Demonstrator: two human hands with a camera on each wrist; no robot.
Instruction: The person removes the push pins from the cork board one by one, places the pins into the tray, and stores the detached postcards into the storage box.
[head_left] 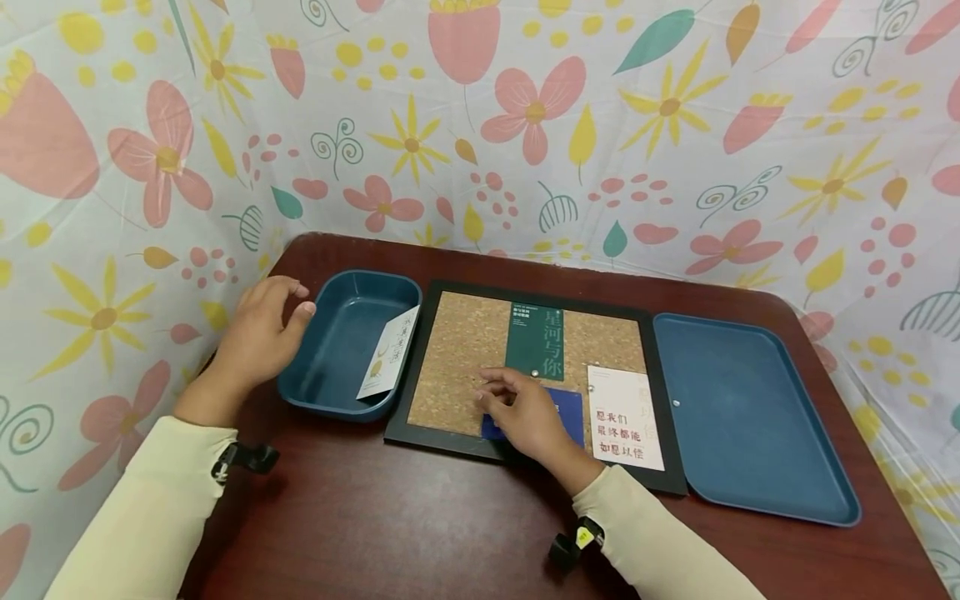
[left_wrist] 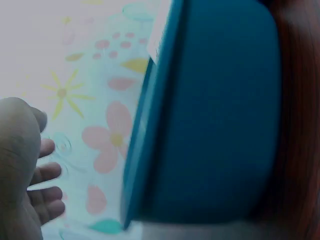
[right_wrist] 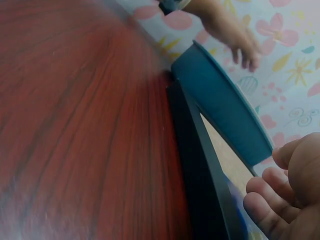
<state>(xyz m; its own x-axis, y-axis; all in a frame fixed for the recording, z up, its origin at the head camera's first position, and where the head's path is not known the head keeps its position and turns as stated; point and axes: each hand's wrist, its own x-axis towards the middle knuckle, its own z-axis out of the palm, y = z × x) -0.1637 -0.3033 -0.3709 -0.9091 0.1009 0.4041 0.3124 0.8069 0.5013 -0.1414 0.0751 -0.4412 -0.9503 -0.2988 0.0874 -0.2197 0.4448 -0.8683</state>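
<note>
My left hand (head_left: 258,333) hovers over the left rim of a deep blue bin (head_left: 341,333), its fingers loosely bent and nothing in them. Inside that bin a white card (head_left: 390,354) with handwriting-style characters leans on the right wall. My right hand (head_left: 528,417) is over the lower part of a black-framed corkboard (head_left: 457,358), fingers relaxed, no object visible in them. It partly covers a dark blue card (head_left: 568,412) on the cork. A green card (head_left: 523,337) is above it, and a white card (head_left: 624,425) with red characters lies to the right.
A shallow blue tray (head_left: 757,417) lies to the right of the corkboard. Small silvery pins show on the green card and the white card, and a similar round piece at the tray's left edge. A floral curtain (head_left: 465,167) surrounds the dark wooden table (head_left: 360,500).
</note>
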